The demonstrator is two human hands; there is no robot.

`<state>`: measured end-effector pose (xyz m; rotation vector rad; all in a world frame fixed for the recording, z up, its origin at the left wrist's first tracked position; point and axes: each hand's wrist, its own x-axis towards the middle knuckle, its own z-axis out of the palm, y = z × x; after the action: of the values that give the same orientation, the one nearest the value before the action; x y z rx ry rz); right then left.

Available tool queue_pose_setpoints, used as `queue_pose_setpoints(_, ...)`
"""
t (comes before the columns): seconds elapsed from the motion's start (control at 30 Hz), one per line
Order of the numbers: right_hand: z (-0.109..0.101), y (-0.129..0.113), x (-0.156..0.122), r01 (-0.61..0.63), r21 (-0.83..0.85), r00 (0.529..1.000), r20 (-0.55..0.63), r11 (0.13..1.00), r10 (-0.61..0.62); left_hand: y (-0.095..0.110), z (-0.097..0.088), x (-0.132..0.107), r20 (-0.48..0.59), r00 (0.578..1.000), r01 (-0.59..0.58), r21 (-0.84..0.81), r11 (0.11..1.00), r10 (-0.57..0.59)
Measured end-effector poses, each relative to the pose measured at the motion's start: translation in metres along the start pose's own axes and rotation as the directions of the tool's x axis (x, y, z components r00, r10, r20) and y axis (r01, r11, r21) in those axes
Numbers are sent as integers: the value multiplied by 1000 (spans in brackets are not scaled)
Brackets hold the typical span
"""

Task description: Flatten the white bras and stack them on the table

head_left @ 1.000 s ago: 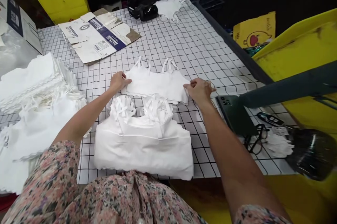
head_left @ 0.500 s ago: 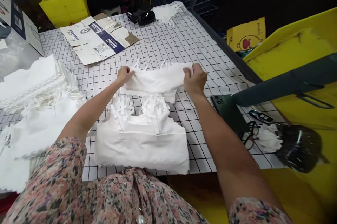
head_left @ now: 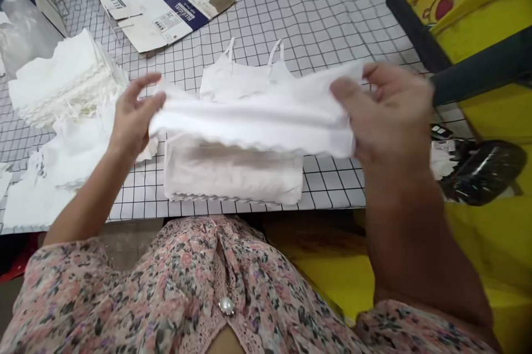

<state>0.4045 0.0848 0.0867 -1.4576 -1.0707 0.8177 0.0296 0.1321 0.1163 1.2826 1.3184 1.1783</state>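
Both hands hold a white folded top [head_left: 249, 121] up across its width, just above the table. My left hand [head_left: 137, 116] grips its left end with the fingers spread, and my right hand [head_left: 382, 110], somewhat blurred, pinches its right end. Directly below lies a white folded garment [head_left: 233, 174] with a scalloped hem, its straps hidden. Behind the held fold, a white strapped bodice [head_left: 245, 77] shows two thin straps on the table. I cannot tell whether it is part of the held top.
A stack of white garments [head_left: 62, 80] lies left on the grid-patterned table [head_left: 332, 21], and flattened cardboard [head_left: 162, 2] lies behind. A yellow bin [head_left: 482, 10] and a dark glossy bag [head_left: 482, 171] stand to the right, beyond the table's edge.
The white top has been lifted off the table and folded, with my hands spread wider. The lower garment's straps are no longer visible, and the view has tilted further down.
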Motion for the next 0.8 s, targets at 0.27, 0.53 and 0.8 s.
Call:
queue_pose_setpoints(0.27, 5, 23, -77, -68, -275, 991, 89, 959, 96, -75, -13, -86, 46, 988, 146, 57, 988, -148)
queue_pose_setpoints(0.53, -10, 50, -85, 80, -601, 996, 84, 795, -36, -64, -19, -87, 13, 974, 209, 329, 921, -226)
queue_pose_setpoints(0.8, 33, 63, -116, 420, -726, 905, 380, 544, -191, -81, 18, -101, 330, 932, -348, 688, 637, 153)
